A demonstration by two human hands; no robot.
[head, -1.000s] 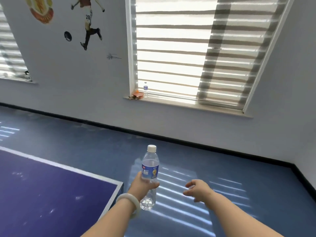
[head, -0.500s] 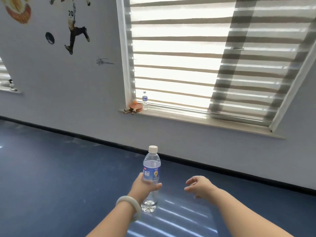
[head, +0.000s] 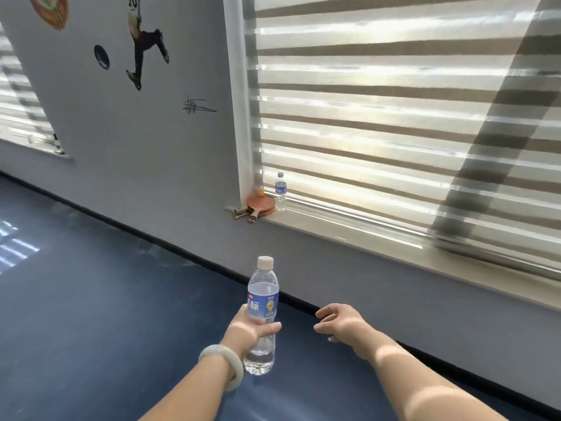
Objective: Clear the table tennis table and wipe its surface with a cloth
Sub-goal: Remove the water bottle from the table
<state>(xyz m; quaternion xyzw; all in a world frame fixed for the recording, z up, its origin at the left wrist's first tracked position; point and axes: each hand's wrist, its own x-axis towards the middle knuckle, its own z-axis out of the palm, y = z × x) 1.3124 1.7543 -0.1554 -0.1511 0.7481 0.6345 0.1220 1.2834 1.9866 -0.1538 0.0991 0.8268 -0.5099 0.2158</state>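
My left hand (head: 247, 331) grips a clear water bottle (head: 263, 299) with a blue label and white cap, held upright in front of me above the blue floor. A pale bangle sits on that wrist. To the right of the bottle, my right hand (head: 341, 323) is empty with its fingers loosely spread. On the windowsill (head: 349, 229) ahead lie stacked table tennis paddles (head: 259, 205) with an orange ball (head: 261, 192) on top, and a second small water bottle (head: 280, 191) stands beside them. The table tennis table is out of view.
A grey wall with football stickers (head: 142, 41) rises to the left of the window. Striped blinds (head: 394, 117) cover the window. A black skirting strip (head: 182, 253) runs along the base of the wall. The blue floor (head: 91, 299) spreads out to my left.
The view has moved closer to the window and the table corner has left the frame. The windowsill, paddles and small bottle look larger. My left hand still holds the bottle upright.
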